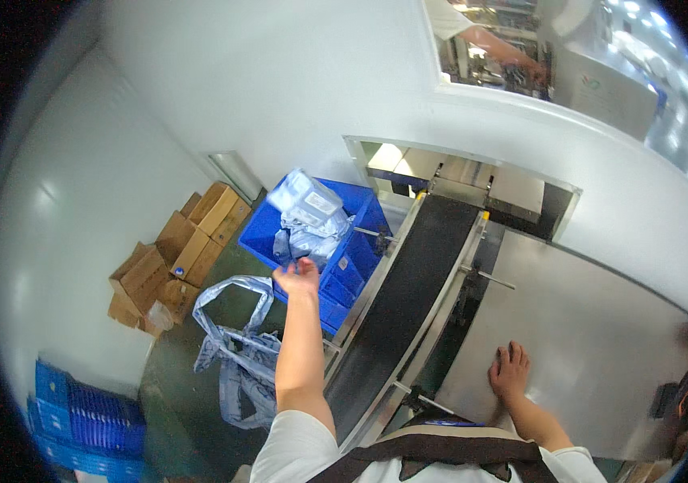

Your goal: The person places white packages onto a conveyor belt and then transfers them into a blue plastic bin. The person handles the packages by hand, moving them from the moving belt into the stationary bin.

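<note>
1. Over the near edge of a blue plastic bin point(261, 235), the person's left hand point(299, 278) reaches out with its fingers loosely parted; I see nothing in its grasp.
2. Beyond those fingers, a pale plastic mailer bag point(305, 199) with a white label shows blurred above the far part of the bin. Whether it touches the crumpled pale-blue packages point(316, 239) in there, I cannot tell.
3. The right hand point(510, 372) rests palm down on a stainless-steel table point(593, 314), fingers extended and slightly apart, holding nothing that I can see.
4. Between bin and table, a black conveyor belt point(408, 274) with metal side rails runs to a framed opening point(571, 211) in the white wall point(263, 88).
5. Left of the bin, a rumpled grey-blue plastic sack point(247, 382) lies on the green floor point(168, 402), near open brown cardboard boxes point(197, 249).
</note>
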The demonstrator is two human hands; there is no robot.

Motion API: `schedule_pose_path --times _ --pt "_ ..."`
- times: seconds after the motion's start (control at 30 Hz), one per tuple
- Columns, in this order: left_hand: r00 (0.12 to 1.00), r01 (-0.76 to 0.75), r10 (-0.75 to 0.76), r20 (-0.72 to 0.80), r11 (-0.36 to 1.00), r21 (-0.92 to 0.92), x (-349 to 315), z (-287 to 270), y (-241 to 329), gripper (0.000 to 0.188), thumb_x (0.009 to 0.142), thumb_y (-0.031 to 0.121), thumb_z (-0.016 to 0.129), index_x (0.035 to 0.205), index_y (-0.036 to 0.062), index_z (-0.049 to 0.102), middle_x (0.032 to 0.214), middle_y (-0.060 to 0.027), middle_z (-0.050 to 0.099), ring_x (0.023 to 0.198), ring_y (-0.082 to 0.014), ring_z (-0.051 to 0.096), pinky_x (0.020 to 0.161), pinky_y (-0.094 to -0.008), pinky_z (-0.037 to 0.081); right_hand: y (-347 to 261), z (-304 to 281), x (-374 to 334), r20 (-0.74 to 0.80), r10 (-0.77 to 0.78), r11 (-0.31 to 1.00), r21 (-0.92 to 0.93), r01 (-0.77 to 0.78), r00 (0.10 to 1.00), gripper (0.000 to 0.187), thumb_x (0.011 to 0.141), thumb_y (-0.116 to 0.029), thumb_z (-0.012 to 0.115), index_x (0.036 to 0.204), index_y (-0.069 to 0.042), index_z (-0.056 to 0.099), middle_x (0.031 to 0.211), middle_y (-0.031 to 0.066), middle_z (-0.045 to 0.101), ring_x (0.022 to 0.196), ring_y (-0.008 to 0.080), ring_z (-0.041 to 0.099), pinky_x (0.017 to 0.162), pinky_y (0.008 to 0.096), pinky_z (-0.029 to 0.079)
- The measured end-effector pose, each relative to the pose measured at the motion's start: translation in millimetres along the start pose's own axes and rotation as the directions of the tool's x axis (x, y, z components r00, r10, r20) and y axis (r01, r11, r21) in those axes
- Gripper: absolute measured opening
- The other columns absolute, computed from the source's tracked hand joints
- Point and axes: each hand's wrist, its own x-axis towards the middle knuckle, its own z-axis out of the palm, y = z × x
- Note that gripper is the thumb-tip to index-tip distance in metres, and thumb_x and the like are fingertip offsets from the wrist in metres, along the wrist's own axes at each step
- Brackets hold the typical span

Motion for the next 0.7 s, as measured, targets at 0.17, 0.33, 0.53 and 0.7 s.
schedule_pose_path --times 0.17,0.33,0.53,0.7 --pt "0.912 0.252 -0.341 0.227 0.904 0.344 -9 -92 -40 0.01 0.08 0.017 0.055 0.082 0.007 0.052 0.077 -0.0032 0.055 0.07 -0.0153 0.054 0.062 -0.0265 0.047 2 2 -2 -0.016 -0.023 0.999 -0.044 0.022 1.0 0.039 0.072 -0.022 0.056 0.109 -0.01 0.049 0.123 0.0183 0.041 0.114 0.0387 0.038 0.094 0.0517 0.03" --pt "0.864 0.327 -0.499 0.071 0.661 0.675 -121 -163 -79 0.008 0.081 0.009 0.055 0.088 0.0057 0.056 0.079 -0.0034 0.058 0.071 -0.0144 0.055 0.062 -0.0251 0.047 5 -1 0 -0.004 -0.003 0.999 -0.049 0.002 1.0 0.039 0.071 -0.021 0.055 0.108 -0.01 0.05 0.123 0.0176 0.041 0.115 0.0376 0.036 0.096 0.0494 0.03" --pt "0.784 -0.235 -0.478 0.396 0.362 0.902 -175 -204 -94 0.01 0.086 0.009 0.054 0.096 0.0053 0.056 0.081 0.0 0.055 0.068 -0.0066 0.05 0.06 -0.0209 0.043 3 2 -1 -0.007 -0.003 1.0 -0.013 0.003 1.0 0.039 0.072 -0.022 0.055 0.109 -0.01 0.053 0.123 0.0176 0.041 0.118 0.0373 0.035 0.099 0.0487 0.028" --pt "0.766 -0.325 -0.467 0.442 0.312 0.893 -168 -215 -90 0.011 0.085 0.008 0.054 0.095 0.0047 0.057 0.082 0.0006 0.057 0.068 -0.0063 0.051 0.061 -0.0203 0.042 4 4 -3 -0.038 0.005 1.0 0.016 -0.004 0.999 0.04 0.071 -0.021 0.056 0.109 -0.01 0.053 0.124 0.0164 0.041 0.118 0.0367 0.035 0.098 0.0481 0.029"
